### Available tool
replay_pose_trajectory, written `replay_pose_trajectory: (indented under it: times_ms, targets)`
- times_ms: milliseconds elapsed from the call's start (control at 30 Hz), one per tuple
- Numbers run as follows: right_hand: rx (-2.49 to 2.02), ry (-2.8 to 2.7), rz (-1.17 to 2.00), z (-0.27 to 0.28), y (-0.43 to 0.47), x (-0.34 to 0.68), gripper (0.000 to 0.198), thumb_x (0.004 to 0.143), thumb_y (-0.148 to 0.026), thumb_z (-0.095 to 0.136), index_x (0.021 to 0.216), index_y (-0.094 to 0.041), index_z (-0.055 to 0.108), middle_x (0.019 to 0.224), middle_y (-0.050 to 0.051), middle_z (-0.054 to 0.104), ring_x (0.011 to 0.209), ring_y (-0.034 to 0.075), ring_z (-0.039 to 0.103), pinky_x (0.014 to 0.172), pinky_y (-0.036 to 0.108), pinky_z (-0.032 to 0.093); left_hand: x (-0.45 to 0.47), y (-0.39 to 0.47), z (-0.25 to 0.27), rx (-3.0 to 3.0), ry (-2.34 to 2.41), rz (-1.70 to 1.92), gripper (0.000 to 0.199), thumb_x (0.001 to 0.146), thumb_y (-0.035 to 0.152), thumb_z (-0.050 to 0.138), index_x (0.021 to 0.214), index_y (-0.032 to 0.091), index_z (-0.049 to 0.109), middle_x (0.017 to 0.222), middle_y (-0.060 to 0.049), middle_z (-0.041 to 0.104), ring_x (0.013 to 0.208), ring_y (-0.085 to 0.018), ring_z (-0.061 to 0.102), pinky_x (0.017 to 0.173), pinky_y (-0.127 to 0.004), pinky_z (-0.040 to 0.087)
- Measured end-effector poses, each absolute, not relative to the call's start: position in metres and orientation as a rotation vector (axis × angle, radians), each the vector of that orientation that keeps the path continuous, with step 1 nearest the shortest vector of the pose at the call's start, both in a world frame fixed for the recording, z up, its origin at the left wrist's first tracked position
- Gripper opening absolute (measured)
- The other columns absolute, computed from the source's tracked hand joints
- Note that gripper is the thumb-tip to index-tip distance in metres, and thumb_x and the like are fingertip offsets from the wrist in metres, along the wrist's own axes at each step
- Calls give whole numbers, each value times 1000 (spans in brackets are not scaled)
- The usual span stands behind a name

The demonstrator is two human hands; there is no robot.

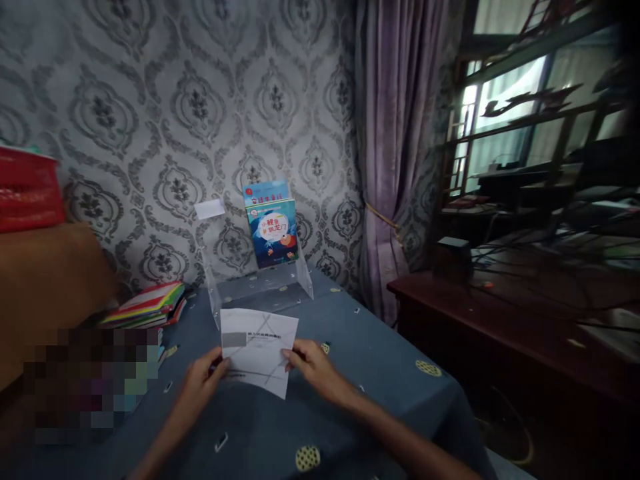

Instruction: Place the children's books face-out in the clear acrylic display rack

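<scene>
Between both hands a white printed sheet (pixel 260 357) is held up, slightly curved, with dark lettering, a grey block and thin crossing lines. My left hand (pixel 203 375) pinches its left edge, thumb in front. On the opposite edge, my right hand (pixel 313 367) grips with the thumb on the face and the other fingers partly hidden. Just beyond the sheet stands a clear plastic book stand (pixel 260 287) on the table. Two blue picture books (pixel 274 230) lean upright at its right side, one in front of the other. A small white label (pixel 209 209) shows at its upper left.
A dark blue patterned cloth (pixel 350 353) covers the table. Stacked booklets (pixel 150 303) lie at the left, near a brown cardboard box (pixel 50 287) and a red box (pixel 30 190). Patterned wallpaper and a purple curtain (pixel 390 147) stand behind. On the right is a reddish-brown desk (pixel 425 293) with cables.
</scene>
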State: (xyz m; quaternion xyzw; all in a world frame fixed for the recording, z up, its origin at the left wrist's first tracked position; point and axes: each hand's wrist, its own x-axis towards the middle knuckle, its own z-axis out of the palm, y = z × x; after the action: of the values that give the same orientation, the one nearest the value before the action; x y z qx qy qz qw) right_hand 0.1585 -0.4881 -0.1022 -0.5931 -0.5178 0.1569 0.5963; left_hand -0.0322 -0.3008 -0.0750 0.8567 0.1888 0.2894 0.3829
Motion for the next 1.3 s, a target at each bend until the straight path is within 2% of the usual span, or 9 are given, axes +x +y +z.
replay_pose_trajectory:
  times_ms: [167,333,533,733,867,1067,1300]
  targets:
    - [-1385,-1210,327,-87,-467,204,28,90,-44,55,79,-20,64,73,3,67,67,20,65,64,30,49,4,-287,-55,2363,453,811,39,86,56,50,74,22,65,72,-3,66,67,-20,61,63,-29,47]
    - [-1375,-1186,173,-53,-439,253,20,87,-38,56,91,-21,64,81,4,69,73,21,65,67,31,50,53,-274,-16,2470,427,913,35,86,51,50,67,22,55,64,0,59,61,-18,57,60,-27,43]
    - [-1331,-1114,-60,-13,-416,297,27,88,-34,56,110,-20,61,84,4,67,78,20,63,71,32,51,106,-263,19,2367,378,1037,26,85,44,53,73,21,55,68,1,59,68,-17,62,60,-22,47]
    - [-1197,-1178,-229,26,-398,339,13,89,-34,57,90,-21,55,82,2,60,75,17,61,71,31,51,150,-253,48,2299,253,1283,21,85,33,54,70,20,50,69,3,54,71,-14,63,63,-21,50]
    - [-1158,-1219,-239,36,-387,365,13,88,-34,59,89,-23,52,80,0,58,75,17,61,69,32,54,174,-242,50,2305,175,1307,18,87,30,53,71,21,50,69,3,54,72,-15,63,65,-23,51]
    - [-1193,-1206,-193,23,-378,389,17,86,-38,62,89,-25,52,83,1,62,78,19,62,71,35,57,198,-228,34,2345,207,1261,19,87,30,52,71,21,49,67,3,54,72,-17,66,62,-24,46]
    - [-1233,-1164,-183,0,-369,403,15,84,-35,60,88,-23,52,81,1,63,75,19,62,68,35,57,214,-215,16,2404,253,1169,15,90,27,51,78,20,57,72,1,60,73,-17,65,68,-26,48]
